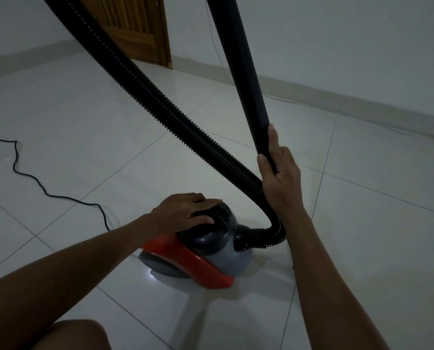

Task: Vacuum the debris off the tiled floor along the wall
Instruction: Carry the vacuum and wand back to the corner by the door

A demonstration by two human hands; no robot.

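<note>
Left grip: left hand (185, 210) rests flat-fingered atop the vacuum body (200, 246).
Right grip: right hand (279, 170) curls round the wand (238, 61), just above the vacuum body.
Risk: the kinked hose (160, 109) could tip the vacuum body.

**Surfaces and materials in the room**

The floor tiles (236, 311) are glossy and smooth, with a reflection. The vacuum body (208, 251) is shiny grey and red plastic. The hose (160, 102) is black ribbed plastic; the tube (238, 59) looks smooth, matt. The far door (135, 26) is wood.
</note>
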